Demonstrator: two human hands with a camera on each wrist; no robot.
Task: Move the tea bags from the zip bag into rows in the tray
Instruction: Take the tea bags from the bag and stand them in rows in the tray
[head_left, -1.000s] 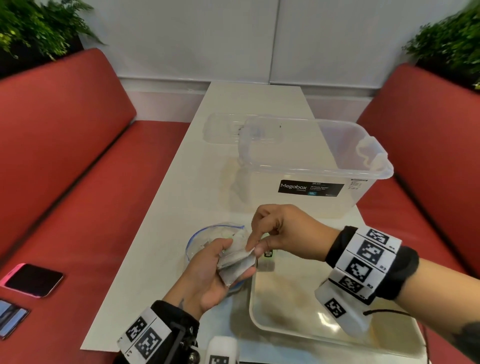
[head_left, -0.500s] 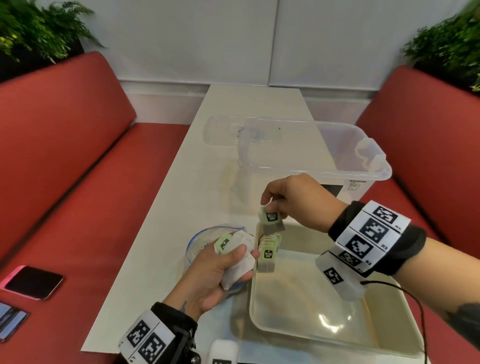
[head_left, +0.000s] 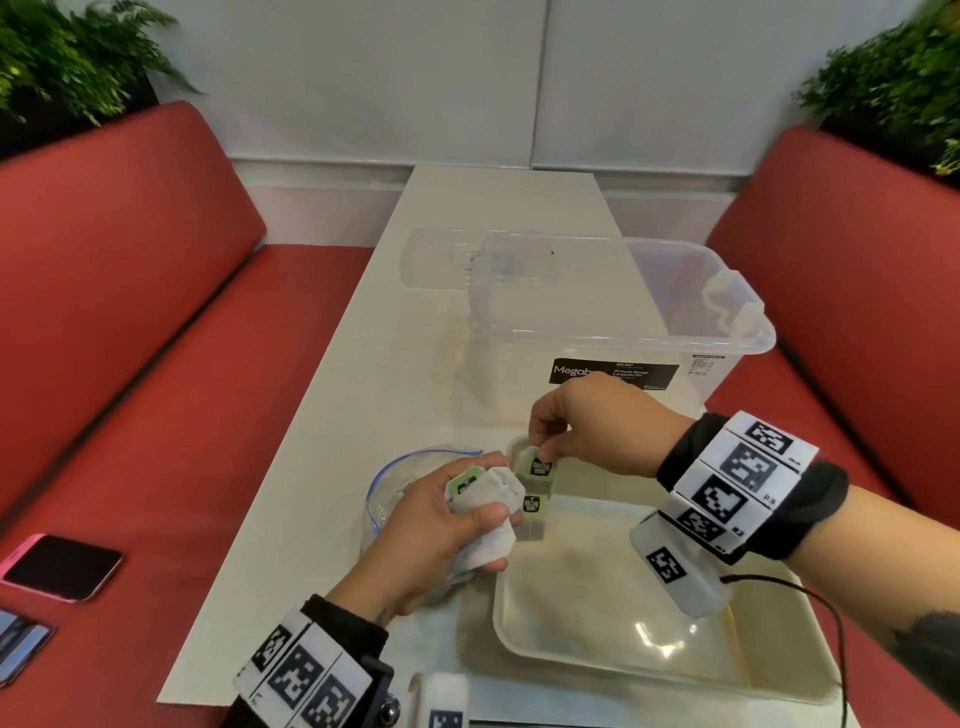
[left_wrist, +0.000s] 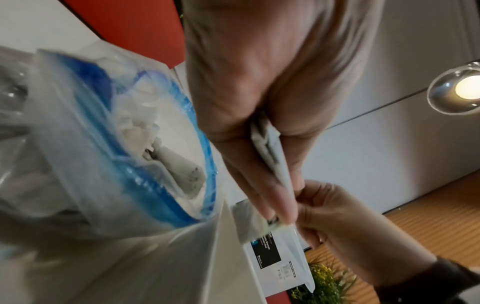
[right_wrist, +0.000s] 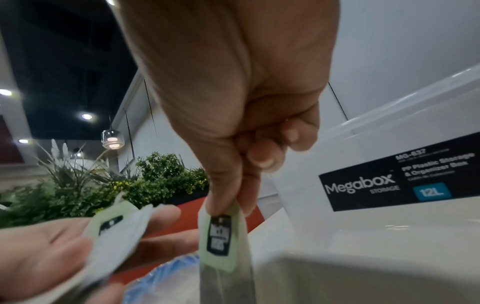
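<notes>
My left hand (head_left: 467, 514) grips a small stack of white tea bags (head_left: 485, 512) with green tags, just left of the cream tray (head_left: 649, 670). Under it lies the open zip bag (head_left: 387, 499) with a blue seal, more tea bags (left_wrist: 179, 170) inside. My right hand (head_left: 550, 447) pinches one tea bag (head_left: 540, 464) by its green tag (right_wrist: 221, 234) over the tray's far left corner. A row of tea bags (head_left: 534, 514) stands on edge there, just below the held one.
A clear Megabox storage box (head_left: 613, 332) stands right behind the tray, its lid (head_left: 441, 260) further back. Red benches (head_left: 130, 364) flank the white table (head_left: 363, 389). A pink-cased phone (head_left: 57, 566) lies on the left bench.
My right hand drew one tea bag from the stack in my left hand, lifted it, then brought it down to the row at the tray's far left corner.
</notes>
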